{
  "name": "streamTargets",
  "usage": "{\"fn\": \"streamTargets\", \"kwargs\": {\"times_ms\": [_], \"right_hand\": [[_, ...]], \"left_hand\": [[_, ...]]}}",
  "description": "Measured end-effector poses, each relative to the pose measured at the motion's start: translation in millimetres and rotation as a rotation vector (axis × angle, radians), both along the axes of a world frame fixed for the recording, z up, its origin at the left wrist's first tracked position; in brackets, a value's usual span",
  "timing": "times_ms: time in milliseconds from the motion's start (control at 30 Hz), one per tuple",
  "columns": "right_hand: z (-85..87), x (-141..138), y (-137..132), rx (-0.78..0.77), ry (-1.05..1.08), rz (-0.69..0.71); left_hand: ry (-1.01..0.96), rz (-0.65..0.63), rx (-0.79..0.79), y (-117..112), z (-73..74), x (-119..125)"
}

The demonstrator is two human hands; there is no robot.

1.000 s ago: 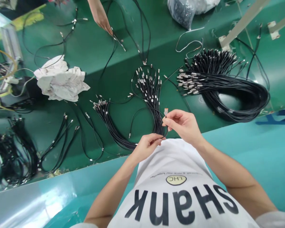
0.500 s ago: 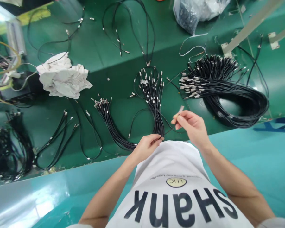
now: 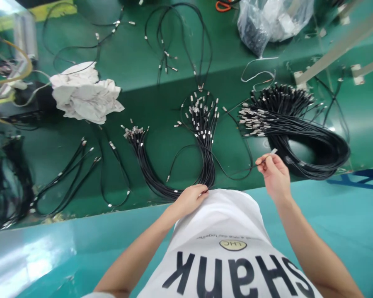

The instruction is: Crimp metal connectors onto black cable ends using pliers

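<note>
Cable (image 3: 251,167): thin, black, smooth sheath, pale flat connector (image 3: 274,152) at its tip. It's right of the bundle (image 3: 209,161), its end raised in the right hand (image 3: 276,173). Right grip: thumb and forefinger pinched together on the cable just behind the connector, tip sticking out past the fingers. From there the cable runs back toward the bundle, blurred partway.

Left hand (image 3: 192,198): at the bundle's lower bend, fingers loosely curled, fingertips partly hidden; cannot tell how far its grip is open or if it has hold of anything.

Bundle: many black strands in a U, silvery connectors at both ends, small white tags along the strands. Lies on the green bench (image 3: 161,107).

Right of the bundle: a thick black coil (image 3: 317,128), connector ends clustered. Above it: looped cables (image 3: 202,22); above and to the right, a clear plastic bag (image 3: 255,29) and an orange handle (image 3: 223,6). Left of it: a crumpled white cloth (image 3: 87,97) and a few bent cables (image 3: 66,179). Below it: the person's white shirt (image 3: 224,215).
</note>
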State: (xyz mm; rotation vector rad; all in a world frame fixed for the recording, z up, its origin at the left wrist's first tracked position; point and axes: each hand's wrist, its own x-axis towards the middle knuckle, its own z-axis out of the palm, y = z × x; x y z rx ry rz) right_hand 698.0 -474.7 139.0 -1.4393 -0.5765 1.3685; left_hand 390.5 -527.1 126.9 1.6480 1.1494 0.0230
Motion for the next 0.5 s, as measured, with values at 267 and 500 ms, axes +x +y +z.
{"fn": "streamTargets", "kwargs": {"times_ms": [267, 500], "right_hand": [[-17.9, 5.5, 8.7, -0.005, 0.060, -0.178], [-15.7, 19.1, 26.7, 0.051, 0.035, -0.413]], "left_hand": [[0.094, 0.044, 0.024, -23.7, -26.0, -31.1], [0.238, 0.068, 0.100, -39.2, -41.4, -64.0]]}}
